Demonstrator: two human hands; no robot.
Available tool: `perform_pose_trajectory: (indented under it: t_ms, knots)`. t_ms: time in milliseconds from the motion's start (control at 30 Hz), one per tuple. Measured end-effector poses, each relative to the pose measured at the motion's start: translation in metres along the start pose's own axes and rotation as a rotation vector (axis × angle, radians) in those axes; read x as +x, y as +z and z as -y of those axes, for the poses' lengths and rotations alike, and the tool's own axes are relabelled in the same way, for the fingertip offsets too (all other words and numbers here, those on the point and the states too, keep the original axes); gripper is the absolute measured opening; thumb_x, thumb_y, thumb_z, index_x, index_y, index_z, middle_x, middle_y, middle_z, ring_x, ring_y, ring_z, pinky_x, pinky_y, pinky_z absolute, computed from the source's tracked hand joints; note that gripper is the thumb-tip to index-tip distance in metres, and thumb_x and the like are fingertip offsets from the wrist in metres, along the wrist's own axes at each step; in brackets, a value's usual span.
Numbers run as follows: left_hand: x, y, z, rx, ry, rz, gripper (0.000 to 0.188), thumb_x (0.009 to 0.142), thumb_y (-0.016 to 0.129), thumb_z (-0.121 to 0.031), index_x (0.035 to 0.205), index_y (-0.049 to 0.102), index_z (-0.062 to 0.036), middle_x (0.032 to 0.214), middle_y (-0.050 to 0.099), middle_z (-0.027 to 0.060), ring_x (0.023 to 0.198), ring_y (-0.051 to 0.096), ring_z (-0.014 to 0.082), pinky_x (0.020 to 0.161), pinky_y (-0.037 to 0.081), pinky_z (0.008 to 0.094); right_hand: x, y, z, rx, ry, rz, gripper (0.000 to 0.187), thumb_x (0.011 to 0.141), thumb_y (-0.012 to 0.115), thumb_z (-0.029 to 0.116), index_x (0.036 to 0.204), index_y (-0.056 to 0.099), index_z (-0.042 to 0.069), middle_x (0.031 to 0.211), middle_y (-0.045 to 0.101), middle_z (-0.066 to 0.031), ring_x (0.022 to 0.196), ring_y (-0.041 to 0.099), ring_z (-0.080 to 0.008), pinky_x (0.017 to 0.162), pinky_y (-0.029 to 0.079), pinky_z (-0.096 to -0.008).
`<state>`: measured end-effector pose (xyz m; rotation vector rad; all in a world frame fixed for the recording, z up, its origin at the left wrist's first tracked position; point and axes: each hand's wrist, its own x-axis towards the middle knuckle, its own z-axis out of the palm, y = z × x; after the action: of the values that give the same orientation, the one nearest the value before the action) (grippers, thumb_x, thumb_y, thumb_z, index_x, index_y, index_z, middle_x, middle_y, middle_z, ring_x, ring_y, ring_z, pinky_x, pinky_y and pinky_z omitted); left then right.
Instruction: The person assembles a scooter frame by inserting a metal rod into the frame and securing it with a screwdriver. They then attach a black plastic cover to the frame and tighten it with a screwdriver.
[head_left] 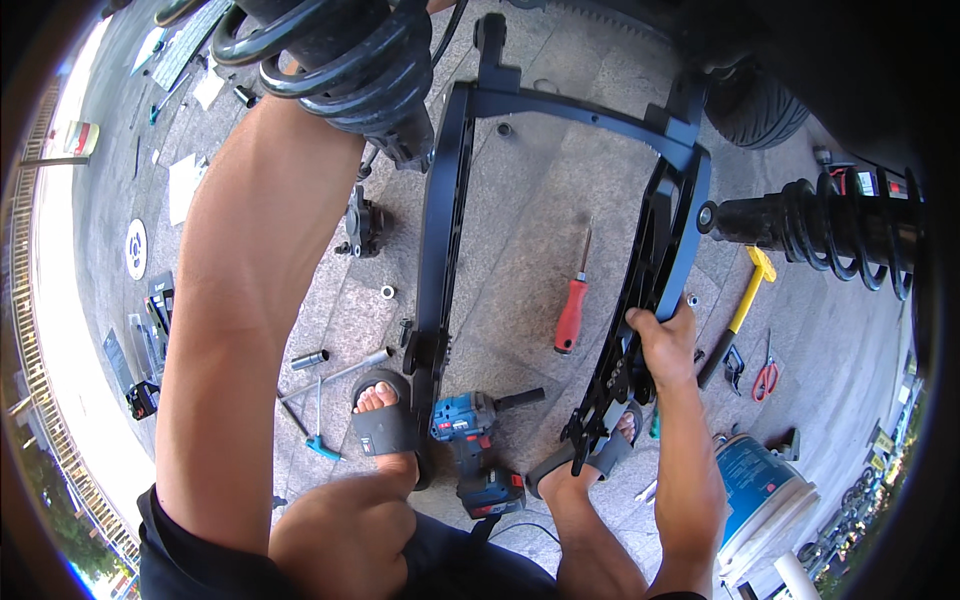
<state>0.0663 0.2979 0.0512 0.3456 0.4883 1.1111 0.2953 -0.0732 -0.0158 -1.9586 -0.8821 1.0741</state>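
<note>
The left arm (pixel 240 260) reaches up, left of the black frame (pixel 437 220), its grip too hidden to read. The right arm (pixel 690 470) points up too, and the right grip (pixel 668 345) holds tight around the frame's right side, lower down.

The view looks from the person's head, through the left of two fisheye lenses worn side by side. It faces steeply down, upright and unmirrored, onto the floor (pixel 540 210), taking in the person's own feet (pixel 376 397) toward the lower edge. The left forearm (pixel 235 260) looms large, close to the lens; the frame (pixel 440 250) is farther off. The lens takes in the floor's far left edge, where the railing (pixel 27 230) bows along the dark round rim.
</note>
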Motion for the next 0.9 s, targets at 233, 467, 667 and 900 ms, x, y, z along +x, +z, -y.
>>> perform_pose_trajectory:
  t_ms: [233,467,667,900]
  knots:
    - [0.013,-0.004,-0.001,-0.124,-0.037,0.02,0.044,0.083,0.07,-0.035,0.109,0.055,-0.002,0.108,0.056,0.0202,0.09,0.06,0.0356,0.072,0.058,0.0517,-0.025,0.017,-0.039,0.091,0.1,0.014,0.041,0.07,0.064,0.004,0.11,0.059,-0.004,0.086,0.063,-0.0054,0.075,0.06,-0.0146,0.07,0.049,-0.0285]
    - [0.009,0.002,0.002,-0.082,0.04,-0.151,0.045,0.082,0.072,-0.037,0.108,0.056,-0.0036,0.102,0.055,0.0175,0.092,0.059,0.0335,0.072,0.059,0.0505,-0.035,0.034,-0.057,0.096,0.21,0.013,0.044,0.07,0.063,0.001,0.114,0.058,-0.004,0.087,0.063,-0.0045,0.076,0.061,-0.0139,0.071,0.049,-0.0282]
    - [0.009,-0.004,0.003,-0.062,0.071,-0.049,0.044,0.083,0.071,-0.037,0.108,0.057,-0.0048,0.102,0.056,0.0168,0.09,0.059,0.0321,0.073,0.059,0.0504,-0.036,0.042,-0.074,0.171,0.226,0.04,0.043,0.07,0.064,0.001,0.113,0.06,-0.003,0.091,0.067,-0.0067,0.08,0.064,-0.015,0.073,0.051,-0.029]
    - [0.012,-0.004,0.003,-0.035,0.081,-0.096,0.04,0.086,0.068,-0.035,0.109,0.057,-0.0042,0.105,0.057,0.0175,0.09,0.06,0.0327,0.077,0.058,0.0507,-0.033,0.045,-0.086,0.153,0.211,0.022,0.041,0.07,0.064,0.003,0.11,0.061,-0.003,0.089,0.067,-0.0081,0.08,0.064,-0.0167,0.074,0.051,-0.0304]
